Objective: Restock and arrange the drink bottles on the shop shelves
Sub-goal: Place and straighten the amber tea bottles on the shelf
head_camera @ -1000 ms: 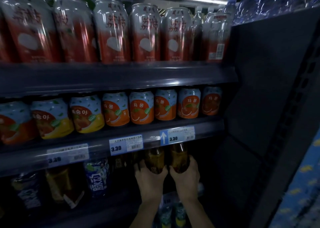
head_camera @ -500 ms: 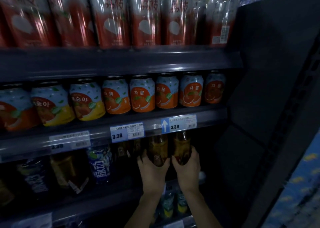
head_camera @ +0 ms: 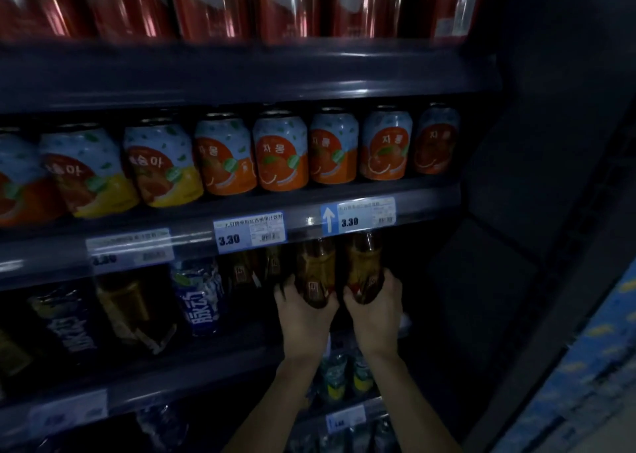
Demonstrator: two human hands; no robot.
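Two brown tea bottles stand side by side on the dim third shelf (head_camera: 206,366), just under the price rail. My left hand (head_camera: 303,318) wraps the base of the left brown bottle (head_camera: 316,273). My right hand (head_camera: 375,315) grips the base of the right brown bottle (head_camera: 364,266). Both bottles lean with their tops hidden behind the rail. More brown bottles (head_camera: 241,273) sit further back to the left.
Orange and peach juice cans (head_camera: 282,153) fill the shelf above, with price tags (head_camera: 249,234) on its rail. Tall red cans (head_camera: 213,1) line the top shelf. A blue bottle (head_camera: 201,297) and dark bottles stand left. A dark side panel (head_camera: 516,211) closes the right.
The view has tilted down, so the shelves sit higher in the frame. Both hands keep hold of the two brown bottles and have pushed them slightly further in under the rail.
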